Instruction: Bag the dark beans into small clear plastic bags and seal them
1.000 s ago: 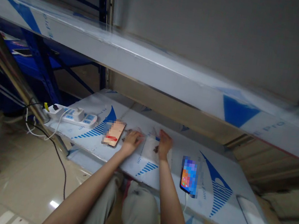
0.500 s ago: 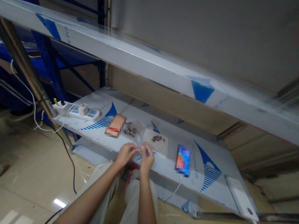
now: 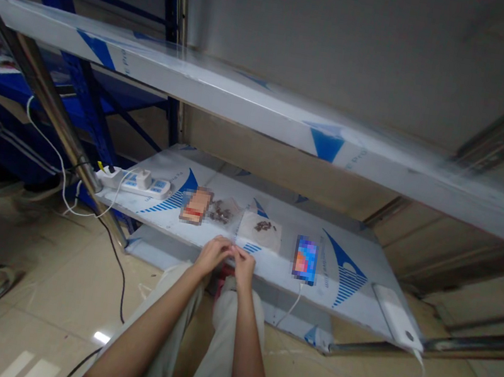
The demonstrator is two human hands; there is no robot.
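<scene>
Both left hand and right hand curl fingertip-to-fingertip by the front edge of the shelf; anything pinched, I cannot tell. Just beyond, a transparent bag holds dark fragments; rightward, open surface separates white sheet from phone.

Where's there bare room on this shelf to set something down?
Free: between blue-screened phone and white device, and along the back of the shelf. Crowded: orange phone, dark bits and white sheet, ahead of left hand and right hand.
</scene>
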